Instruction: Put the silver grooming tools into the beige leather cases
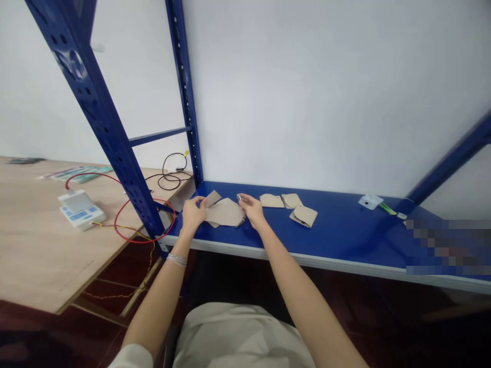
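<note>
Nearest is the person's pale garment (241, 335) across the lap, with both forearms stretched forward above it. A silvery bracelet (177, 260) circles the left wrist. Ahead runs the grey front edge of a blue shelf (337, 240).

The beige piece (225, 212) is on the shelf's left part, between the 2 hands. The left hand (194, 213) pinches its left end between thumb and fingers. The right hand (251, 210) is at the other end, its fingertips closed on a small metallic part (240, 198); a dark, narrow strip (241, 221) shows along that edge. A beige strip (213, 198) juts out behind the held piece, near the left fingers.

To the right lies a folded beige piece (303, 216), its opening dark. Just beyond it, 2 flatter beige pieces (272, 200) lie side by side. Farther right is a white object (370, 202), near a green tool (388, 208).

On the left, a wooden surface (34, 245) carries a white device (82, 210) with blue markings, a red cable (144, 241) and, farther back, a teal packet (82, 173) and a coiled black cable (169, 179). A pale wall (326, 92) stands behind everything.
</note>
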Demonstrator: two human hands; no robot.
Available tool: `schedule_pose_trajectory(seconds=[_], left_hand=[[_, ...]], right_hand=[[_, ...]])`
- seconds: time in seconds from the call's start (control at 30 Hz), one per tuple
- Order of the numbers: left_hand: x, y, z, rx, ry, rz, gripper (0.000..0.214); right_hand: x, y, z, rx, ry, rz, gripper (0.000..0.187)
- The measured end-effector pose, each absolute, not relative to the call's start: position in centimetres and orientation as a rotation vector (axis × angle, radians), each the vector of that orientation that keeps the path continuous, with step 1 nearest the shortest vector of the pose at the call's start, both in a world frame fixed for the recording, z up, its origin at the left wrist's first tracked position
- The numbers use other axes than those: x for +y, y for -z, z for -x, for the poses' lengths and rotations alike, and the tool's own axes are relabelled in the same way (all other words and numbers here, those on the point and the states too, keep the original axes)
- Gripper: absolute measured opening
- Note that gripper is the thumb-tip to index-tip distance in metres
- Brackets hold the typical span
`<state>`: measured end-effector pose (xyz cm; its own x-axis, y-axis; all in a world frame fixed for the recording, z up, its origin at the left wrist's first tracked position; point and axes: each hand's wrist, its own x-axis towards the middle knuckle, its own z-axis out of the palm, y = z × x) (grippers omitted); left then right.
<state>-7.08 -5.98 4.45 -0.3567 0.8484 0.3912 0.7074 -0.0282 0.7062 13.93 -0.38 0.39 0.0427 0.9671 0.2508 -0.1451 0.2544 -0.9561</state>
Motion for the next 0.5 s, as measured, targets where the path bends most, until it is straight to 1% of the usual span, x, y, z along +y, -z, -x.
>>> schedule_pose_trajectory(seconds=[0.1,0.27,0.4,0.5], left_hand=[[-6.3,-5.0,7.0,1.822,-1.436,-1.468,0.027],[-6.8,-6.1,6.8,1.399,-1.46,-1.137,0.032],[-7.0,-6.6,6.7,1.241,-1.358,-0.98,0.027],[-7.1,-6.3,6.6,1.194,-1.205,-0.997,0.032]], right_hand=[[-0.4,-0.4,-13.8,-1.095,-1.213,0.828,0.042],[-0.8,-0.4,-13.6,-1.106,-1.347,0.746,0.038],[-1.0,-0.1,-13.3,-1.224,-1.259,0.83,0.034],[-1.2,-0.1,-13.4,-1.309,-1.189,0.895,0.032]])
